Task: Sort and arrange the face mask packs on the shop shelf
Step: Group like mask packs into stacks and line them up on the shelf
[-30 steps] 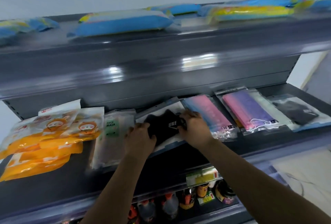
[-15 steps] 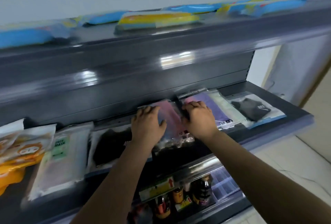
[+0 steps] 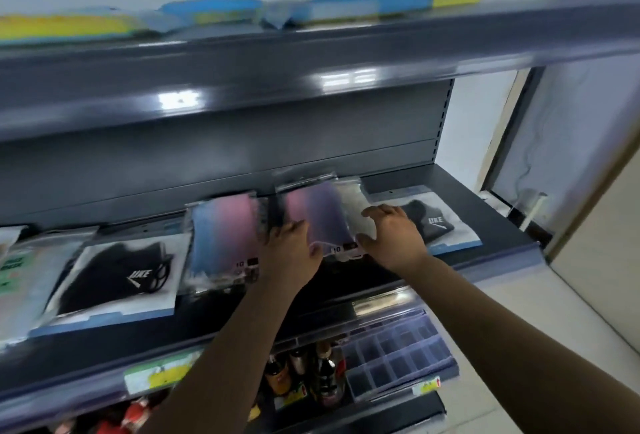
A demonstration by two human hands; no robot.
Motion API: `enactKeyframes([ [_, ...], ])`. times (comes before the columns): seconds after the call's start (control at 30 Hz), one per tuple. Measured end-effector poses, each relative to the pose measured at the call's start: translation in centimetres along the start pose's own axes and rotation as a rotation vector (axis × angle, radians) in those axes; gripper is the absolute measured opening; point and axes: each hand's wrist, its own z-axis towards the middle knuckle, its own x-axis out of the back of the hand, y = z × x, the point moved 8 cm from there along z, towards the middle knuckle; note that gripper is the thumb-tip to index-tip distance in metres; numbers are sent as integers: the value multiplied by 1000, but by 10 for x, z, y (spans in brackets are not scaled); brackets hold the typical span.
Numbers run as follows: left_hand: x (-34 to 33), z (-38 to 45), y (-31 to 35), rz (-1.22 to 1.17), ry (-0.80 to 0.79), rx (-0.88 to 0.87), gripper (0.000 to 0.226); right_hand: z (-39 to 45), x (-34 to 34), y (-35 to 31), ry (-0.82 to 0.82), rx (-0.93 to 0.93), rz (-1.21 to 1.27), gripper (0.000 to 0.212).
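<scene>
A clear pack of pink-and-purple masks (image 3: 320, 215) lies on the middle shelf (image 3: 450, 177), and my two hands are on either side of it. My left hand (image 3: 291, 251) rests against its left edge, thumb by the lower corner. My right hand (image 3: 391, 234) touches its right edge with fingers spread. Left of it lies a blue-and-pink pack (image 3: 223, 236), then a black mask pack (image 3: 117, 274) and a green-labelled pack (image 3: 20, 267). Another black mask pack (image 3: 434, 224) sits just right of my right hand.
Blue and yellow packs (image 3: 214, 12) line the top shelf overhead. Below, a lower shelf holds bottles (image 3: 322, 374) and a clear divider tray (image 3: 398, 354). The shelf unit ends at the right beside a white wall and pale floor (image 3: 588, 295).
My view has swung right along the shelf. Both hands left the first black mask pack, passed over the blue-and-pink pack, and now frame the pink-and-purple pack.
</scene>
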Motion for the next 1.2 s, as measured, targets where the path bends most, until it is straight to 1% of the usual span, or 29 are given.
enactKeyframes([
  [0.13,-17,4,8,-77,-26,79,45,9,-9,28,-60,7,114,50],
  [0.2,-21,8,8,-108,-17,121,46,16,-12,41,-83,-23,178,47],
  [0.33,-27,21,1,-206,-13,227,53,31,-16,54,-165,-53,212,31],
  [0.37,-29,25,-1,-256,-19,259,56,36,-17,55,-175,-54,227,31],
  [0.47,-36,37,-10,-384,-20,323,65,50,-19,61,-179,-75,280,53],
  [0.5,-38,41,-13,-397,-28,341,69,55,-21,62,-182,-81,268,57],
  [0.6,-47,49,-27,-449,-55,412,78,68,-28,65,-180,-93,203,56],
  [0.67,-51,53,-32,-478,-46,430,81,75,-34,66,-179,-103,239,54],
  [0.73,-53,57,-34,-526,-8,426,82,80,-36,67,-154,-128,318,52],
  [0.8,-48,59,-34,-593,65,417,81,85,-35,69,-109,-161,434,56],
  [0.9,-39,58,-34,-666,174,405,71,90,-32,70,-51,-167,550,59],
  [0.97,-36,55,-32,-749,193,422,65,94,-34,72,-43,-162,603,56],
  [1.07,-37,55,-36,-827,219,458,75,98,-34,76,-54,-163,658,51],
  [1.13,-35,52,-36,-829,255,473,73,97,-28,79,-24,-164,780,44],
  [1.2,-30,48,-33,-861,303,458,76,95,-20,83,14,-174,947,38],
])
